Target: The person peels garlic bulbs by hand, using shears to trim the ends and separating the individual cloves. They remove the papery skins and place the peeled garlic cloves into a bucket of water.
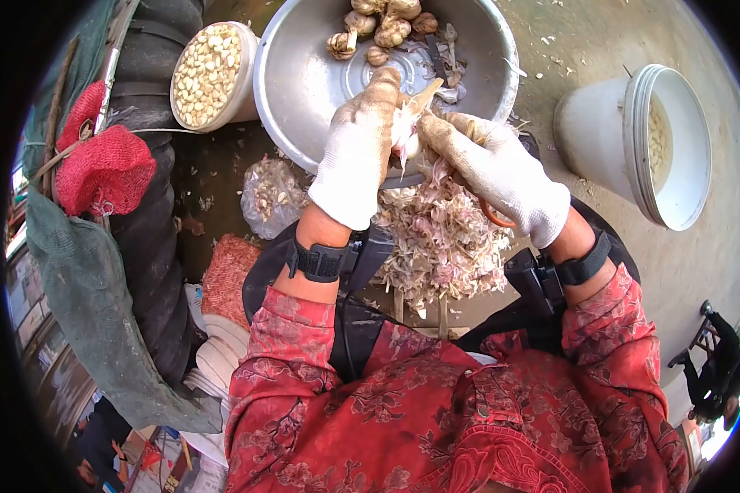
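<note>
Both hands wear white knitted gloves with dirty fingertips and meet over the near rim of a large metal basin (281, 107). My left hand (355, 152) is closed around a partly peeled garlic bulb (406, 135) with pinkish-white skin and a dry stalk. Against the same bulb, the fingers of my right hand (501, 168) are pinched together. Below the right palm an orange loop (495, 216) shows; what it belongs to is mostly hidden. Several whole garlic bulbs (393, 31) lie at the far side of the basin, beside loose peel and a dark strip.
A heap of garlic skins (448, 246) lies between my knees. One white bucket (242, 78) of peeled cloves stands left; another, tilted bucket (600, 127) with cloves is right. A plastic bag (271, 197), red mesh sacks (107, 168) and a ribbed black pipe (148, 230) are left.
</note>
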Demonstrator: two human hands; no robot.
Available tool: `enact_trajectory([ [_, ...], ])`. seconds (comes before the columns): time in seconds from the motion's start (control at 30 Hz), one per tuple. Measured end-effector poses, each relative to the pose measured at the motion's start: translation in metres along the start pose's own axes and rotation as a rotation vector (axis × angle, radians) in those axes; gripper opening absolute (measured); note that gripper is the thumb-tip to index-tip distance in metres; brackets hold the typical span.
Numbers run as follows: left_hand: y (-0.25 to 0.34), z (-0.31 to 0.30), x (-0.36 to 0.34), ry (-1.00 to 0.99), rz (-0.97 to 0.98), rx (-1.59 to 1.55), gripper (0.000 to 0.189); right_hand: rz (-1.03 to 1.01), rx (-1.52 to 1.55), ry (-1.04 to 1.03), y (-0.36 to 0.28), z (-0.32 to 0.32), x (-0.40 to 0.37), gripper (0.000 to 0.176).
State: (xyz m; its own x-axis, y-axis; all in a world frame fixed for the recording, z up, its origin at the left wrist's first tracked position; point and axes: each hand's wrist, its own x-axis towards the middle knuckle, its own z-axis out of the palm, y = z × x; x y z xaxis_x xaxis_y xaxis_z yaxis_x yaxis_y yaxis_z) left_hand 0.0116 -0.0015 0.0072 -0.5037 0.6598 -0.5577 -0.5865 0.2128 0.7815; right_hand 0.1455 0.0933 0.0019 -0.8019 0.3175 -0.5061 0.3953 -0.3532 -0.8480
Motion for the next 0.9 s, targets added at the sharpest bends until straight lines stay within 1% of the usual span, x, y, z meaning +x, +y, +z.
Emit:
enact_trajectory([
  [0.07, -0.003, -0.001, 0.001, -0.028, -0.036, -0.039, 0.032, 0.016, -0.014, -0.017, -0.002, 0.001, 0.0, 0.036],
  [0.13, -0.007, 0.0, 0.0, -0.018, 0.027, 0.035, 0.036, -0.004, -0.021, 0.031, -0.005, 0.004, -0.001, 0.037],
  [0.17, -0.008, -0.002, 0.001, -0.017, 0.027, 0.035, 0.036, -0.003, -0.021, 0.03, -0.006, 0.003, -0.002, 0.037],
  [0.23, -0.01, -0.006, 0.002, -0.075, -0.011, -0.054, 0.03, 0.075, 0.005, -0.048, -0.008, 0.001, -0.003, 0.039],
  [0.27, -0.011, -0.008, 0.002, -0.075, -0.012, -0.054, 0.03, 0.076, 0.005, -0.048, -0.008, 0.002, -0.003, 0.039],
  [0.33, -0.013, -0.01, -0.001, -0.186, 0.039, -0.035, 0.029, 0.045, 0.032, -0.066, -0.007, 0.002, -0.002, 0.04],
  [0.37, -0.015, -0.01, 0.0, -0.186, 0.039, -0.035, 0.029, 0.045, 0.032, -0.066, -0.01, 0.003, -0.003, 0.04],
  [0.43, -0.019, -0.009, 0.0, -0.102, 0.14, 0.133, 0.029, 0.154, -0.043, -0.063, -0.02, 0.003, -0.008, 0.041],
  [0.47, -0.019, -0.008, -0.001, -0.102, 0.139, 0.133, 0.029, 0.154, -0.043, -0.062, -0.023, 0.002, -0.01, 0.041],
  [0.53, -0.017, -0.005, -0.005, -0.144, 0.133, 0.069, 0.03, 0.236, 0.152, -0.146, -0.025, -0.002, -0.014, 0.04],
  [0.57, -0.016, -0.002, -0.007, -0.144, 0.133, 0.069, 0.03, 0.236, 0.152, -0.146, -0.024, -0.005, -0.015, 0.04],
  [0.63, -0.013, 0.003, -0.009, -0.13, 0.142, 0.12, 0.034, 0.298, 0.288, -0.227, -0.019, -0.009, -0.015, 0.038],
  [0.77, -0.016, 0.004, -0.01, -0.105, 0.169, 0.171, 0.035, 0.309, 0.321, -0.226, -0.016, -0.009, -0.013, 0.036],
  [0.87, -0.02, 0.005, -0.008, -0.093, 0.157, 0.111, 0.036, 0.3, 0.393, -0.271, -0.013, -0.009, -0.013, 0.035],
  [0.9, -0.026, 0.003, -0.004, -0.062, 0.15, 0.089, 0.035, 0.273, 0.291, -0.189, -0.015, -0.004, -0.013, 0.035],
])
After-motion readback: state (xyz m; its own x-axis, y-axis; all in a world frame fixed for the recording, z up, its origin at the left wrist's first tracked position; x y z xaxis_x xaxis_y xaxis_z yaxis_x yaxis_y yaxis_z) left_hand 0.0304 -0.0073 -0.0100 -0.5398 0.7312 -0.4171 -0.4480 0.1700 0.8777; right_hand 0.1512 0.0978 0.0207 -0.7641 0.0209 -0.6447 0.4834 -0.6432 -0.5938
